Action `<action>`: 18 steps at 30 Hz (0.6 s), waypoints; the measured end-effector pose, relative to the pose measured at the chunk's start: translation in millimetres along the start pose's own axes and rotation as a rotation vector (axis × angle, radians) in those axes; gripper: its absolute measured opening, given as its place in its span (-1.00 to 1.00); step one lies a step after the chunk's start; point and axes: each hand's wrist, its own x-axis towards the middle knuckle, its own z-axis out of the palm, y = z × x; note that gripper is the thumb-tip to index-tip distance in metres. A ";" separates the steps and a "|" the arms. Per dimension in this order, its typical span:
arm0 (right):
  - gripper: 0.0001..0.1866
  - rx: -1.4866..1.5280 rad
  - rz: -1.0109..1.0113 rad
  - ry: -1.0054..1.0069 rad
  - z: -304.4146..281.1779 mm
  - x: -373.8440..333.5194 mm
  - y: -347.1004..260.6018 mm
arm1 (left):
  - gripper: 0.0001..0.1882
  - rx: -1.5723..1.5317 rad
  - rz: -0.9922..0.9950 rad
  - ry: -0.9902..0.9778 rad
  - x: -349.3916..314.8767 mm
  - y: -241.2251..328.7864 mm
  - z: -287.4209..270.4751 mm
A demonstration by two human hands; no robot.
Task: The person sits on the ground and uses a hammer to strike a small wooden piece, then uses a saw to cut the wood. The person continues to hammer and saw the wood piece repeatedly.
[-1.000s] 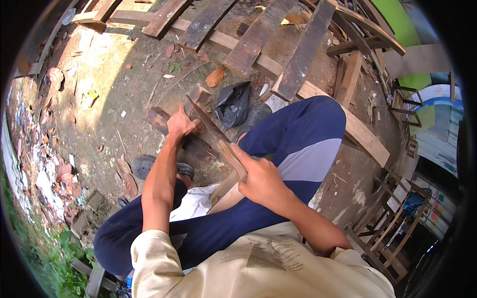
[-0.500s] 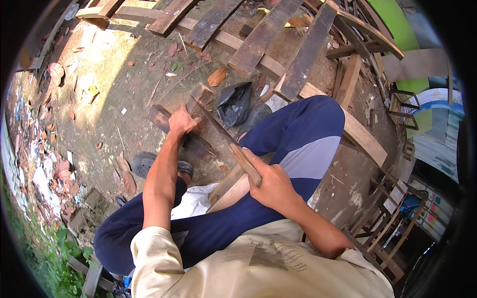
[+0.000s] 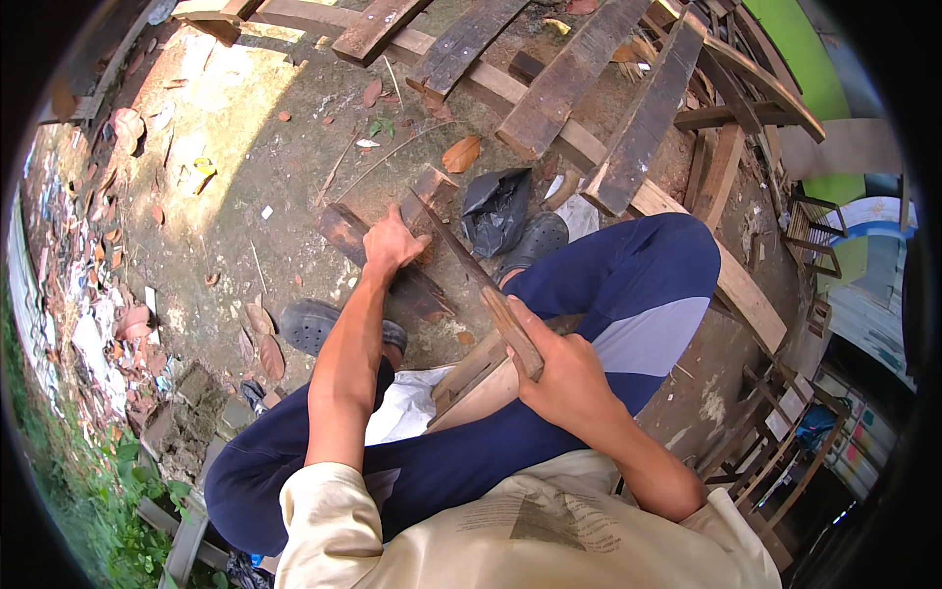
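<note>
- Right hand [image 3: 567,375] and wood-handled blade [image 3: 456,242] drawn back toward lower right, relative to left hand [image 3: 394,243], versus the first frame; whole view also slid right.
- Reads as a back-stroke, work probably unfinished; can't tell if the edge touches wood.
- Right: clenched round the handle [image 3: 514,336], centre frame.
- Left: planted on the dark wood piece [image 3: 422,294], left of centre; finger wrap hidden, can't tell if grasping.
- Black plastic bag [image 3: 496,211] just right of the blade.

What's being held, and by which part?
The right hand grips a long-bladed tool by its wooden handle; the left hand rests on dark wood, its grip unclear.
</note>
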 end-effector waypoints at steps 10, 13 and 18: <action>-0.30 -0.068 0.020 0.011 11.1 14.9 0.5 | -0.04 -0.034 0.012 -0.032 -0.3 -4.4 0.9; -0.36 -0.019 -0.007 0.036 -11.6 -12.7 -17.2 | -0.05 -0.037 -0.003 -0.012 -0.5 1.4 0.9; -0.43 -0.107 0.042 0.046 45.4 141.8 5.1 | -0.04 -0.027 0.023 -0.019 -7.1 13.1 7.3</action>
